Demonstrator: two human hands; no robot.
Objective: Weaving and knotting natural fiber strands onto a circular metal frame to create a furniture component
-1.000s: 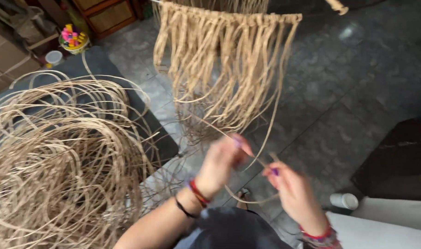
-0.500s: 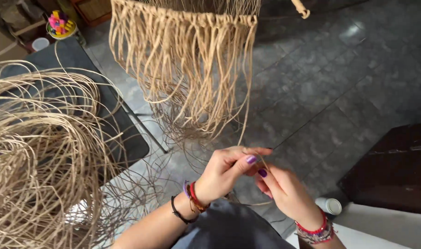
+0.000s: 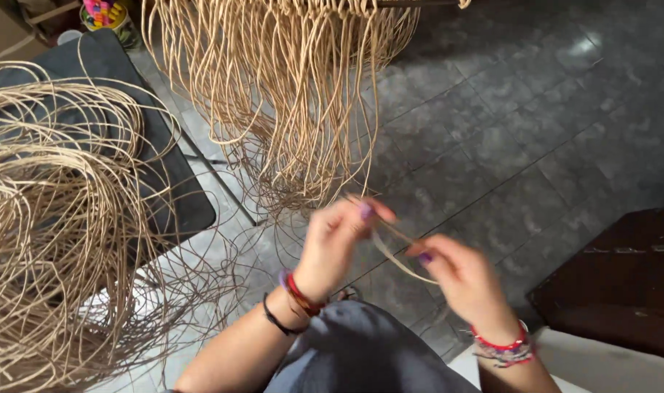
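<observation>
My left hand [image 3: 337,244] and my right hand [image 3: 463,280] are raised in front of me, both pinching a thin tan rattan strand [image 3: 396,251] that runs between them. Both hands are motion-blurred. The strand comes from a hanging fringe of tan rattan strands [image 3: 288,94] that drops from a bar at the top of the view. My left wrist wears red and black bands, my right wrist red and beaded ones. My knee in grey cloth [image 3: 361,356] sits below the hands.
A big loose coil of rattan [image 3: 56,218] lies on a black mat [image 3: 168,185] at the left. A tub of coloured items [image 3: 103,14] stands top left. A dark wooden piece of furniture [image 3: 623,284] is at the right, on the grey tiled floor [image 3: 536,124].
The view has shifted, so the fringe now fills more of the top. My hands have drawn apart, stretching the strand between them.
</observation>
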